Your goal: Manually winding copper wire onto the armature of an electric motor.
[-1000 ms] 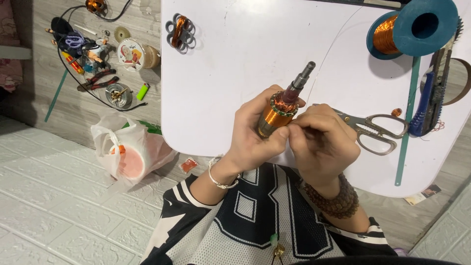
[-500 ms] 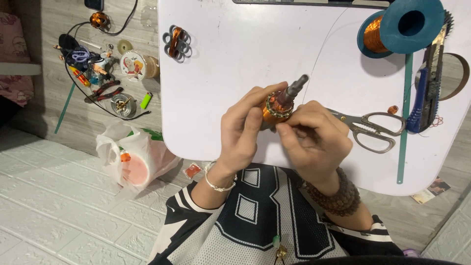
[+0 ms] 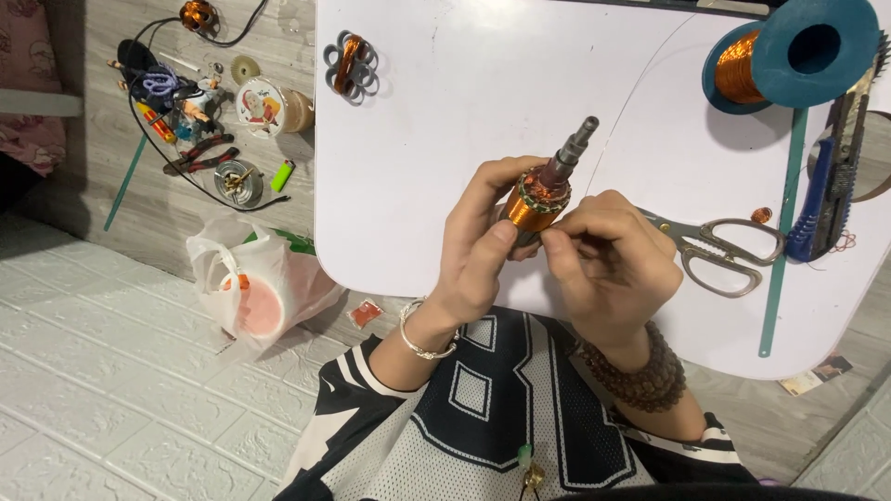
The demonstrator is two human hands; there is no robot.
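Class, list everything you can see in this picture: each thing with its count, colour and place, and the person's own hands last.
Wound motor armature with steel shaft: one, copper-orange, held over the table.
White table: one, centre.
Spool of copper wire: one, teal, top right.
Metal scissors: one, silver, right.
Utility knife: one, blue, far right.
Plastic bag: one, white, on the floor.
Small lighter: one, green, on the floor.
Left hand: grips the armature.
Right hand: fingertips at the armature.

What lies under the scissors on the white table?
Under the scissors only bare white table shows, also through the handle loops. The right hand covers the blade tips, hiding whatever lies beneath them.
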